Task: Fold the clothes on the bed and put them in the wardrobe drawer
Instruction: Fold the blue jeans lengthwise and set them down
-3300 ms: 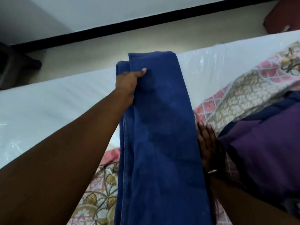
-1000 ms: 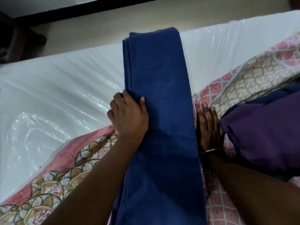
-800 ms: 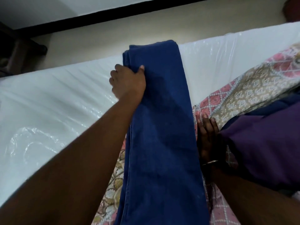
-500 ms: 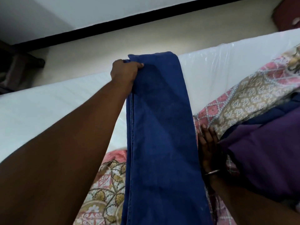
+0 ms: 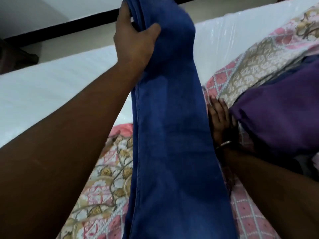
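A: Half a second back our left hand (image 5: 133, 40) gripped the far end of the long folded blue denim garment (image 5: 170, 128) while it lay flat; now that end is raised, its top running out of view at the far edge.

B: We see the grip plainly: thumb across the near face of the cloth, fingers wrapped round the left edge, the layers bunched between them.

A: And the rest of the denim runs from that hand towards us down the middle of the bed, over the pink and gold floral bedsheet (image 5: 101, 185).

B: Our right hand (image 5: 220, 121) has not shifted. It lies flat just beside the right edge of the denim, fingers straight and together, pointing far, pressing on the sheet. A thin metal bangle (image 5: 223, 144) sits at its wrist.

A: Just right of that hand lies a crumpled purple cloth (image 5: 276, 118), touching it or nearly so; we cannot tell which.

B: On the far left the plastic-wrapped white mattress (image 5: 57, 90) shows bare, with pale floor beyond it.
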Tool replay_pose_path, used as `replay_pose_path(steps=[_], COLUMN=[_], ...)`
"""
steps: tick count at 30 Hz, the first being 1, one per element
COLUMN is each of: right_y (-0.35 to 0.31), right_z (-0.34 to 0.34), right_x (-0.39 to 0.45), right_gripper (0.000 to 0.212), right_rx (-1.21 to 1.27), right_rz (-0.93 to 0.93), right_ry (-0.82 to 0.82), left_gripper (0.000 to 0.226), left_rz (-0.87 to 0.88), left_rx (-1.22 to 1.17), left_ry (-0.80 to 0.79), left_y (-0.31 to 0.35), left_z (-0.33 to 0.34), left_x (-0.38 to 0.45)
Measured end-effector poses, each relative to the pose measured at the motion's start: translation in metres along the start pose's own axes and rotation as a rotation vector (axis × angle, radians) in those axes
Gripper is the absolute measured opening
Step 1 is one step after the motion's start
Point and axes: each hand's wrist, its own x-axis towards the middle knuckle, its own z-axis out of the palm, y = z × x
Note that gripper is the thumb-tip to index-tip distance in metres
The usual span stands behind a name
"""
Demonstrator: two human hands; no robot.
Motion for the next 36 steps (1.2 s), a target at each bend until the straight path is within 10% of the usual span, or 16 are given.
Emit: replay_pose_path(steps=[7,11,13,16,20,22,27,36], right_y=[-0.022,-0.046,-0.076,-0.120,-0.132,-0.131,-0.131,-0.151], right_z=[-0.034,-0.085,-0.123,-0.168,-0.191,-0.182,-0.172,-0.221], right_x=[0.013,0.017,-0.004,-0.051,-0.126,-0.163,-0.217,-0.266], right_gripper=[0.061,0.032,0.031,0.048,0.059,0.027,0.047,0.025], right_rx=[-0.112,0.008,0.263,1.335,1.848,1.716,1.158,1.048], right_rz=[0.096,0.032,0.211,0.925,1.121,1.121,1.053,1.071], right_ry=[-0.256,-0.364,-0.221,-0.333,-0.439,-0.438,-0.286,-0.454], left_gripper=[0.059,0.024,0.020,0.021,0.010,0.025,0.012,0.020], left_rz=[0.099,0.006,-0.001,0.063,0.063,-0.108,-0.849,-0.844], left_rx=[0.046,0.039,0.034,0.047,0.132,0.102,-0.419,-0.205], left_ry=[-0.099,-0.116,-0.127,-0.176,-0.309,-0.302,-0.020,-0.097], left_y=[0.026,0.021,0.016,-0.004,-0.041,-0.051,-0.052,-0.020], left_z=[-0.032,-0.046,-0.056,-0.074,-0.103,-0.113,-0.108,-0.130], left_x=[-0.094,-0.152,-0.196,-0.267,-0.356,-0.390,-0.423,-0.466])
